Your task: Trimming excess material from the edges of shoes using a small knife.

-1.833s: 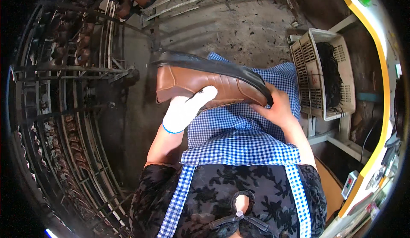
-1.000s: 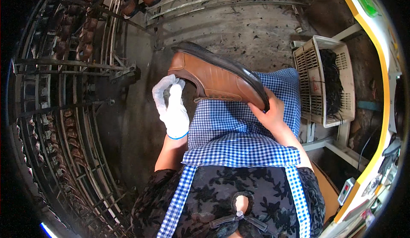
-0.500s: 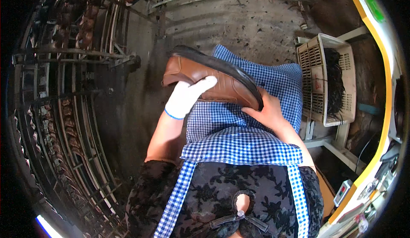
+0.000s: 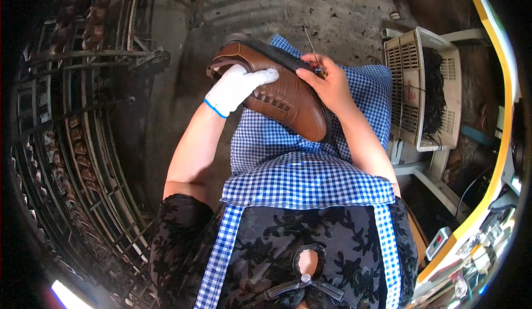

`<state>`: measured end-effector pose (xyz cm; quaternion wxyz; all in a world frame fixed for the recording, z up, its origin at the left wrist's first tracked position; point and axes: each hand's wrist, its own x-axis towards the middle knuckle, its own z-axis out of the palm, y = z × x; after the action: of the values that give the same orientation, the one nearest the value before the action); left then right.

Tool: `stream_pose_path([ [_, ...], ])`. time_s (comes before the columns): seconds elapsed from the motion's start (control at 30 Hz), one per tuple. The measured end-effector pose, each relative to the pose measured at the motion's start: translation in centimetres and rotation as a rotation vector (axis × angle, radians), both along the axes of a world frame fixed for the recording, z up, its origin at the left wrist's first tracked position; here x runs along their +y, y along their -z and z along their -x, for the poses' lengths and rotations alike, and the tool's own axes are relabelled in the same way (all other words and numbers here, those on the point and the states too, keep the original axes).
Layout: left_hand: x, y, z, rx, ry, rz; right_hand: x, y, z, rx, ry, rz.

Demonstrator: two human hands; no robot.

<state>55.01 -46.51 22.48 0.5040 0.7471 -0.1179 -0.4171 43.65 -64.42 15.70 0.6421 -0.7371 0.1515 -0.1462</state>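
Observation:
A brown leather shoe (image 4: 282, 95) with a dark sole lies across my lap on a blue-and-white checked apron (image 4: 310, 165), toe pointing toward me. My left hand (image 4: 238, 87), in a white glove, rests on the shoe's upper near the heel and holds it. My right hand (image 4: 327, 84), bare, is at the sole edge and pinches a thin needle (image 4: 311, 46) that sticks up from the fingers.
A tall metal rack (image 4: 83, 120) loaded with brown shoes curves along the left. A white plastic crate (image 4: 413, 87) with dark material in it stands on a frame at the right. Grey concrete floor (image 4: 310, 4) lies ahead. A yellow-edged bench runs down the right side.
The shoe has been turned on my lap, its toe now toward me. My gloved left hand has come back onto the upper. My right hand moved up to the sole edge.

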Motion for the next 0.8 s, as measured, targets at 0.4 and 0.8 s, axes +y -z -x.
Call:
stream_pose_path([
  [0.4,-0.5,2.0,-0.3,0.008,0.144,-0.068,-0.1,-2.7,-0.3,-0.054,-0.157,0.588],
  [0.8,-1.3,2.2,3.9,-0.454,0.267,0.104,-0.2,-6.8,1.2,-0.031,-0.108,1.126],
])
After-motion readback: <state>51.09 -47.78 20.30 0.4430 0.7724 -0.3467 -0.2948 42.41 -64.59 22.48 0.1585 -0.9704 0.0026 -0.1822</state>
